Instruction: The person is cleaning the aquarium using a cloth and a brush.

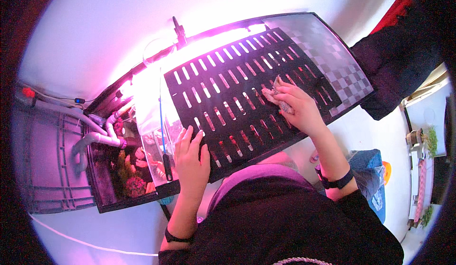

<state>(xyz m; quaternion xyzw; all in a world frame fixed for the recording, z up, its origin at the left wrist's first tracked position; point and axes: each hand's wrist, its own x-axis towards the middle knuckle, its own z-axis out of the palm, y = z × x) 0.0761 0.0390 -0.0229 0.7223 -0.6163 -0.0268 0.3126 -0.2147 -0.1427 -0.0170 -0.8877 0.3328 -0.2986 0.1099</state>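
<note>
A black slotted lid panel (228, 113) with rows of long narrow openings lies over an aquarium (117, 179), tilted across the view. My right hand (297, 105) grips a crumpled, pale cloth (276, 96) against the panel's right half. My left hand (191, 154) rests with fingers spread at the panel's lower left edge, holding nothing. Through the slots, bright light shows at the top, and reddish shapes show lower down. A thin blue and black tool (164, 137) lies left of the panel, beside my left hand.
Pale pipes (107, 139) enter the aquarium's left end, where corals or plants (135, 186) show. A checkered translucent cover (335, 65) lies right of the panel. A black clip-like fixture (179, 33) stands at the back rim. Dark fabric (395, 55) hangs at the right; a blue bag (367, 169) lies below.
</note>
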